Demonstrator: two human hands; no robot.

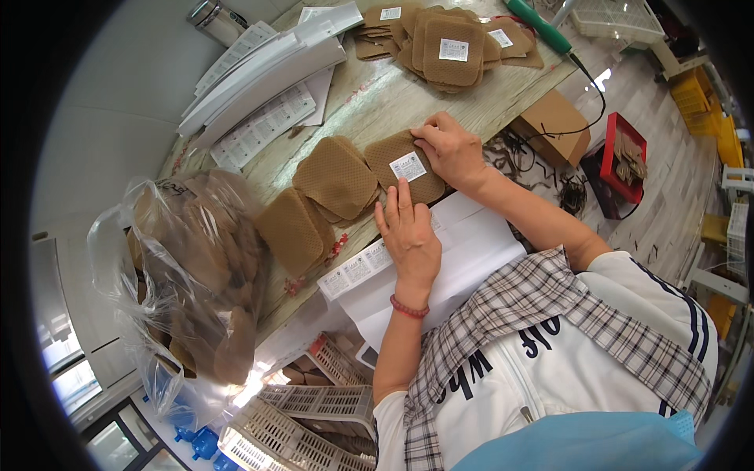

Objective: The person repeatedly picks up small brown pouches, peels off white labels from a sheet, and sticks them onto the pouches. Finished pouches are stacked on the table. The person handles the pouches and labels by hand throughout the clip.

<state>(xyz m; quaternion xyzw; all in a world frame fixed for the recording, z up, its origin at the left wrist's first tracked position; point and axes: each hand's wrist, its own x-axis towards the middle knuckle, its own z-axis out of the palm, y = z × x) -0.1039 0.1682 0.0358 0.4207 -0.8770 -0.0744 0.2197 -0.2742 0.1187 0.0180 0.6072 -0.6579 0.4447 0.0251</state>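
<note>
A brown, rounded-square textured pad [382,151] lies near the table's front edge with a white printed label [408,167] on it. My right hand [454,153] pinches the pad's far right edge between thumb and fingers. My left hand [412,250] has its fingers stretched out, the fingertips touching the label's near edge and the pad. Left of this pad lie more brown pads, a middle pile [338,177] and a nearer group [292,231], without visible labels. Below my left hand, a white label sheet [463,235] hangs over the table edge, with a row of labels along its border.
Labelled pads [452,51] are heaped at the back, beside a green-handled tool [542,27] with a black cord. White paper sheets [271,78] are stacked back left. A clear plastic bag [204,267] of brown pads stands left. Plastic crates [294,428] sit below the table.
</note>
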